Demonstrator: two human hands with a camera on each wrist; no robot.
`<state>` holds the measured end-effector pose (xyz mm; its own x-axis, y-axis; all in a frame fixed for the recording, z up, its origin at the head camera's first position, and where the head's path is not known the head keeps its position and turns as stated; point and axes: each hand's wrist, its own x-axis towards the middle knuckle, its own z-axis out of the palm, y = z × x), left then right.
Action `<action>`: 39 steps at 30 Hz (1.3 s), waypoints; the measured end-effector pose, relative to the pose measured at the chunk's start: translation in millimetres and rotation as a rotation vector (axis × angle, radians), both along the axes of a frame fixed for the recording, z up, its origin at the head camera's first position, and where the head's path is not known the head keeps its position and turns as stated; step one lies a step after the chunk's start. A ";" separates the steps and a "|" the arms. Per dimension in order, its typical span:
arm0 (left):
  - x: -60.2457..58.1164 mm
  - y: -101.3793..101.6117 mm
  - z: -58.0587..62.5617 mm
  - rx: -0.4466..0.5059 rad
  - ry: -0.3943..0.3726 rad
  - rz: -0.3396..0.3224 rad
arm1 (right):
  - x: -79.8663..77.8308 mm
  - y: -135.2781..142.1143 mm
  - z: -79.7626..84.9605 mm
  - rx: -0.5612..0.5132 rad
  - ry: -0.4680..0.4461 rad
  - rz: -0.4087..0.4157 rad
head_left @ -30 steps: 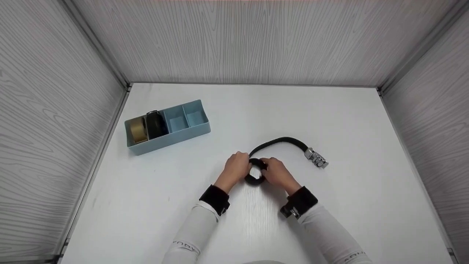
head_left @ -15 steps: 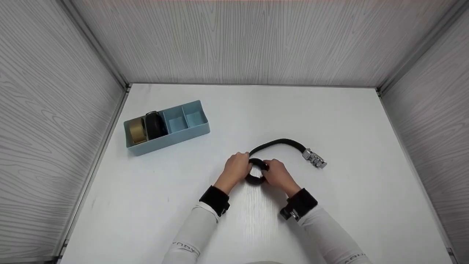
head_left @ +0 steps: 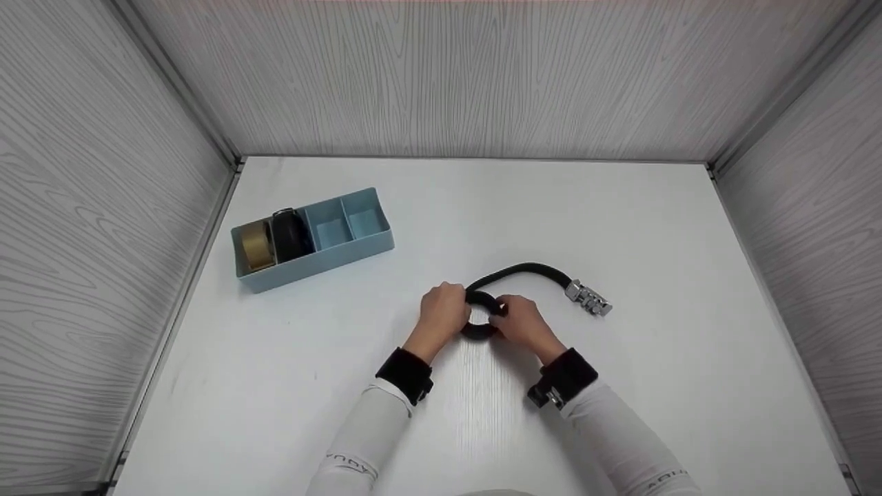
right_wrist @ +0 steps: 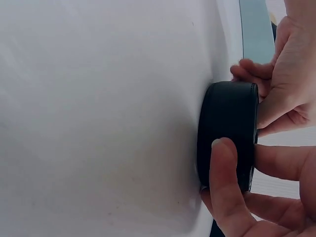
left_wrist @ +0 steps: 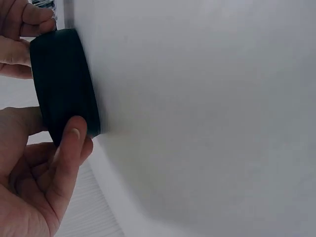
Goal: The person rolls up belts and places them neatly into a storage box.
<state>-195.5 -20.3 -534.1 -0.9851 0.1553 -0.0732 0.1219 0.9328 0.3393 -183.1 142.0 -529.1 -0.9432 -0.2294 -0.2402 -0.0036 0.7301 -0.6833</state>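
A black belt [head_left: 528, 268] stands on edge on the white table, partly wound into a ring-shaped coil [head_left: 477, 332]. Its loose end curves off to the right and carries a silver metal buckle [head_left: 588, 298]. My left hand [head_left: 443, 313] grips the coil's left side, thumb on the inside. From the right, my right hand [head_left: 525, 322] pinches the opposite side. In the left wrist view the smooth outer face of the coil [left_wrist: 61, 81] shows between both hands. The right wrist view has my right thumb [right_wrist: 224, 163] lying against the coiled belt [right_wrist: 228, 111].
A blue four-slot box [head_left: 324, 264] stands at the back left. Its two left slots hold a tan-gold coil [head_left: 257, 245] and a black coil [head_left: 290, 235]. Wood-grain panels [head_left: 441, 76] wall the table at the back and sides.
The buckle and loose length of belt have drawn slightly left, nearer the coil. The coil has shifted a little away from me, with both hands still on it.
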 end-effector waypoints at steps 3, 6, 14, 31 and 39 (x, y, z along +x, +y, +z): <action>-1.1 -0.4 1.7 -0.024 -0.020 -0.023 | -1.7 -0.9 0.1 -0.002 0.011 0.010; -1.7 -1.2 1.7 -0.019 -0.026 -0.041 | -3.7 -1.3 0.1 0.001 0.015 0.018; -0.6 -6.6 3.2 0.013 -0.026 -0.072 | -6.1 -0.8 1.2 0.037 0.048 0.076; -1.4 -12.4 -1.1 0.120 -0.074 -0.089 | 1.1 -0.1 0.1 -0.030 -0.020 -0.043; -0.6 -16.1 0.9 0.087 -0.047 -0.064 | 1.6 -4.5 4.0 0.040 0.042 0.024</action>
<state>-196.0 -36.3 -533.2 -0.9687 0.2261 -0.1023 0.1628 0.8902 0.4256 -181.5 137.5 -525.0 -0.9470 -0.2436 -0.2096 -0.0501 0.7561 -0.6525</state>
